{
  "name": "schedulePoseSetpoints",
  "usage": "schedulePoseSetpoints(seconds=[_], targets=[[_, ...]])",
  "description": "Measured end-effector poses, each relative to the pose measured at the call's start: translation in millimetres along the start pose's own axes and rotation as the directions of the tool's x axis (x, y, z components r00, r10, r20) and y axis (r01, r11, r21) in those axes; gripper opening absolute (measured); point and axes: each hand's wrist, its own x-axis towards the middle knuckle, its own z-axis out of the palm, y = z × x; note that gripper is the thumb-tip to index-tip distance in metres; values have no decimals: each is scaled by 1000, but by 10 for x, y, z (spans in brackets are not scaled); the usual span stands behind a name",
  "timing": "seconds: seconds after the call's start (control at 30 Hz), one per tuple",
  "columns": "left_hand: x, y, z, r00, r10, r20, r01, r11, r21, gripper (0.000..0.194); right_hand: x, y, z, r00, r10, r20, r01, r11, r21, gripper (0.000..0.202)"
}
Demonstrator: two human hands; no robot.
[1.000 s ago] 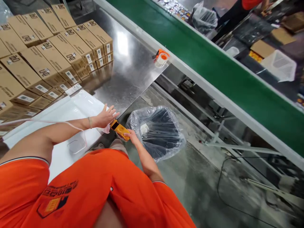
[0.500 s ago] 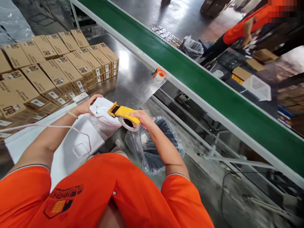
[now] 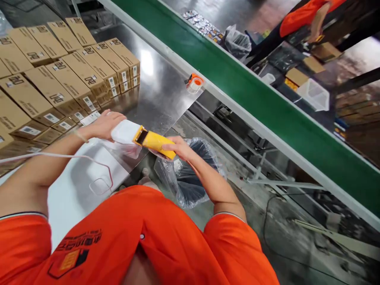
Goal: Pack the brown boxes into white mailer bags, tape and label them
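My right hand [image 3: 179, 147] grips a yellow tape dispenser [image 3: 157, 143], whose cutter end rests against the right end of a white package [image 3: 126, 132]. The roll under the dispenser is mostly hidden. My left hand [image 3: 107, 124] lies over the left end of the package, fingers wrapped on it. Clear plastic shows beneath the package, above a white sheet [image 3: 86, 178] on the metal table [image 3: 160, 91]. A thin pinkish cord [image 3: 97, 161] crosses over my left forearm.
Brown cartons [image 3: 65, 87] stand stacked at the left. An orange tape dispenser [image 3: 195, 83] sits at the table's far corner, beside a green conveyor [image 3: 237, 91]. A plastic-lined bin [image 3: 192, 182] stands below right. A person [image 3: 299, 19] in orange works across the conveyor.
The dispenser has tilted so its yellow back faces up and its roll is largely out of sight. My left hand has turned further over the package. The whole view has shifted slightly.
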Motion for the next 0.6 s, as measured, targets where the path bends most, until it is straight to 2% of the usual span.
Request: schedulePoseSetpoints(seconds=[0.17,0.27,0.33,0.47,0.6], targets=[[-401,-675,104,999,20,-35,-23,996,-85,94,-283,943,-137,996,78,-51,-73,993,92,45],[-528,-920,182,999,9,-51,-15,994,-113,96,-276,1453,-176,982,159,-98,-149,984,101,49],[-552,-1016,216,999,-16,-46,10,990,-141,100,-211,1682,-203,969,206,-133,-197,977,81,51],[-497,-1079,249,996,-66,-60,51,976,-212,105,58,1855,-147,949,254,-186,-261,965,-16,43],[-451,-1019,250,992,-70,-106,38,961,-274,99,436,1771,77,946,283,-157,-308,936,-169,26]])
